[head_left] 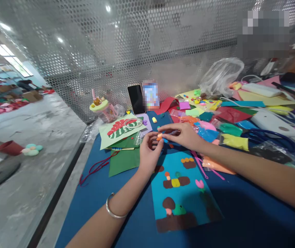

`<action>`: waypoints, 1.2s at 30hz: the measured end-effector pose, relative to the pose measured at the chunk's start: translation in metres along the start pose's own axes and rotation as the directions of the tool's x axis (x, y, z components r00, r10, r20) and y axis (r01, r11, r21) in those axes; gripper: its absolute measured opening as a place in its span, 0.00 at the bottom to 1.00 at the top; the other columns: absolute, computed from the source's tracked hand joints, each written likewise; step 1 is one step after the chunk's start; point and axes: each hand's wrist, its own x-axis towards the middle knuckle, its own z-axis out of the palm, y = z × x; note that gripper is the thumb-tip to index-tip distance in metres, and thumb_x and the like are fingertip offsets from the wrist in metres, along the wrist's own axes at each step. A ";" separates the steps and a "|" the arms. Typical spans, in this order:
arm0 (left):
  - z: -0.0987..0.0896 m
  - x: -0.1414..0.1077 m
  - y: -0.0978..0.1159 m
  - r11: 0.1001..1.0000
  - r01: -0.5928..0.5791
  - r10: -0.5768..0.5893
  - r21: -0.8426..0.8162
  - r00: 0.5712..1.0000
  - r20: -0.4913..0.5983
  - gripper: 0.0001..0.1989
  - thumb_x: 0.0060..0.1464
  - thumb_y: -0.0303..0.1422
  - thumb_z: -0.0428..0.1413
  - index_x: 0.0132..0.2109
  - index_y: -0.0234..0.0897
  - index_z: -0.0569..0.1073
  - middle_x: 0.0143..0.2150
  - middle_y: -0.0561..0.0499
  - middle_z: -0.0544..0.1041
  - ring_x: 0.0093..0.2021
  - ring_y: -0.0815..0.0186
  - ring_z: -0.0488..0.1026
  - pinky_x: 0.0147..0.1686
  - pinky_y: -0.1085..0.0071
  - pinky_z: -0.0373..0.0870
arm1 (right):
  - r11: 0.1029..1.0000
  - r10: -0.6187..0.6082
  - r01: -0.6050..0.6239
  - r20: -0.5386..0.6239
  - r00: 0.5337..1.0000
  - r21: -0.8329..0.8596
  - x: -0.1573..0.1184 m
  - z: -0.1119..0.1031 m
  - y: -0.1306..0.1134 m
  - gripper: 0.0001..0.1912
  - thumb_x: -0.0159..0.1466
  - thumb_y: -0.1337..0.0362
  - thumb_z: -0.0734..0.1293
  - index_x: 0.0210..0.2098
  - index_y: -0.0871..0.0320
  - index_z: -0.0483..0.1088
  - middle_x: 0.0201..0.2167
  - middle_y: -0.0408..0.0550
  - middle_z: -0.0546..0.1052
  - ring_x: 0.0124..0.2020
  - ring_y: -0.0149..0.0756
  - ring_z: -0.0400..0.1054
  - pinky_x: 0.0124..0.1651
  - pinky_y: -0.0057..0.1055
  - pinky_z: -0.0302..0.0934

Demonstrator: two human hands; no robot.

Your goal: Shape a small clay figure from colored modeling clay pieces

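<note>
Above the far edge of a blue sheet (160,193), my left hand (149,150) pinches a small lump of orange clay (159,137) between thumb and fingers. My right hand (187,135) meets it from the right, its thumb and fingertips closed on the same lump. A bit of bright blue (165,140) shows under the right fingertips; what it is I cannot tell. Pressed flat on the sheet are brown clay strips (177,222), a mushroom shape (168,204), a green frog-like shape (180,209) and a pink tulip (199,184).
Left of my hands lie green paper (123,162), a watermelon picture (120,129) and red cord (98,167). A lidded cup (104,111) and a phone (136,99) stand by the perforated metal panel (137,41). Bagged clay (233,142), pink tools (201,167) and a power bank (275,122) crowd the right.
</note>
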 end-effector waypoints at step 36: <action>0.004 0.046 -0.006 0.416 -0.403 0.141 0.815 0.914 0.380 0.05 0.55 0.31 0.56 0.34 0.38 0.77 0.35 0.47 0.76 0.39 0.58 0.71 0.40 0.63 0.66 | 0.800 0.441 -0.313 -0.147 0.886 0.512 0.007 -0.003 0.027 0.14 0.54 0.56 0.72 0.37 0.56 0.72 0.37 0.49 0.79 0.35 0.37 0.75 0.35 0.33 0.72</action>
